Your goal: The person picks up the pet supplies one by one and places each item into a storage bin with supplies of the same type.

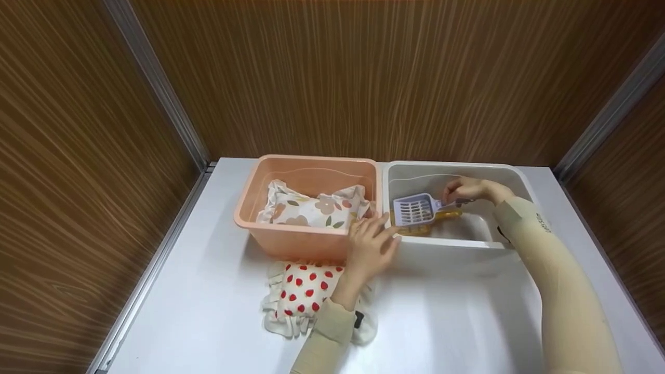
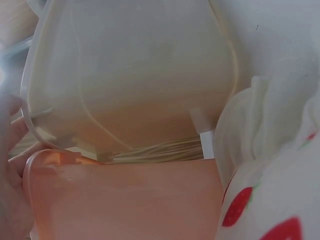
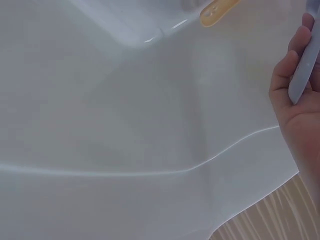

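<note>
The pale-sleeved left forearm slants up from the bottom of the head view to the left hand, back uppermost, fingers spread and loosely extended. The right arm reaches farther forward and angles inward, its right hand gripping with curled fingers, though exactly how the thumb sits is hard to make out.

Your head camera is looking forward and down on an orange tub and a white tub, your left wrist camera is facing their outer walls up close, your right is peering closely into the white tub, sharing a yellow handle with the head view
</note>
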{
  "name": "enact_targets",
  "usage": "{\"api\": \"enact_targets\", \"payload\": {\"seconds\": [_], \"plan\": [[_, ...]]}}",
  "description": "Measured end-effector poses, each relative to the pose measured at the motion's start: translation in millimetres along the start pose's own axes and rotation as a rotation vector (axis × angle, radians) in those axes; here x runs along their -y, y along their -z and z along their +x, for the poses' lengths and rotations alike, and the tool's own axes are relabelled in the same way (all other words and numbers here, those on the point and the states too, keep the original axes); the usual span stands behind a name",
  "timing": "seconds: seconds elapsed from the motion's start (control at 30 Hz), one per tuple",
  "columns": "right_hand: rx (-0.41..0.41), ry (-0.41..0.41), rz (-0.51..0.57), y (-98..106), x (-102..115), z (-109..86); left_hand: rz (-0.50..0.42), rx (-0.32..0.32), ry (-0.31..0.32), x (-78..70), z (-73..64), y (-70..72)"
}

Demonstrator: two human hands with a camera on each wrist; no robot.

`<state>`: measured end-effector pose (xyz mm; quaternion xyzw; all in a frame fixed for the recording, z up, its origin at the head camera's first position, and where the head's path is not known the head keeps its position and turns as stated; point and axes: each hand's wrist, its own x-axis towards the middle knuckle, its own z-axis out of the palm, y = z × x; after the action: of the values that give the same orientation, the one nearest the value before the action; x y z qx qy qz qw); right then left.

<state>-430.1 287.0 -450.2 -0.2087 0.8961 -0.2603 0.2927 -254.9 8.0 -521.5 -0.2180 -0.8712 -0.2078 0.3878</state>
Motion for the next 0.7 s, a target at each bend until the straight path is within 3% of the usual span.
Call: {"api": "enact_targets", "payload": {"seconds": [0.13, 0.53, 0.7], "plan": [[-0.001, 0.006, -0.009, -0.8, -9.9, 7.7, -0.006, -0.011, 0.002, 0.8, -0.3, -0.5], [0.011, -0.003, -0.028, -1.6, -10.7, 11.5, -0.002, 0.007, 0.01, -0.3, 0.1, 2.2], [0.027, -0.034, -0.021, -1.9, -11.7, 12.0, -0.004, -0.016, -0.003, -0.1, 0.0, 0.7]]}}
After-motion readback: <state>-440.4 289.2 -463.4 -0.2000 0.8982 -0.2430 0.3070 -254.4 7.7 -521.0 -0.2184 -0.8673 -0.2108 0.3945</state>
